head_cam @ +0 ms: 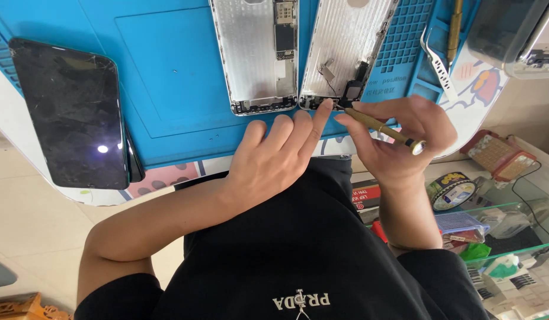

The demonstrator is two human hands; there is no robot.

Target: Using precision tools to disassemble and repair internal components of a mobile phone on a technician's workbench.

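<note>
I see my right hand [399, 139] pinching a small brass-coloured screwdriver [384, 127] between thumb and fingers, its tip set down at the near corner of the open phone shell [345, 47] on the right. My left hand [274, 157] lies with its fingers spread and holds nothing; the forefinger reaches forward and touches the near edge of that same shell, just beside the screwdriver tip. A second open phone shell [253, 56] lies just to the left of the first, the two nearly side by side. Both rest on a blue work mat [162, 71] that covers the tabletop [7, 112]. Well to the left, a dark phone screen [70, 112] lies flat, partly on the mat. A pair of tweezers [437, 62] sits at the mat's right edge. Below the tabletop, to the right, a roll of tape [452, 191] rests on a glass shelf [511, 225].
</note>
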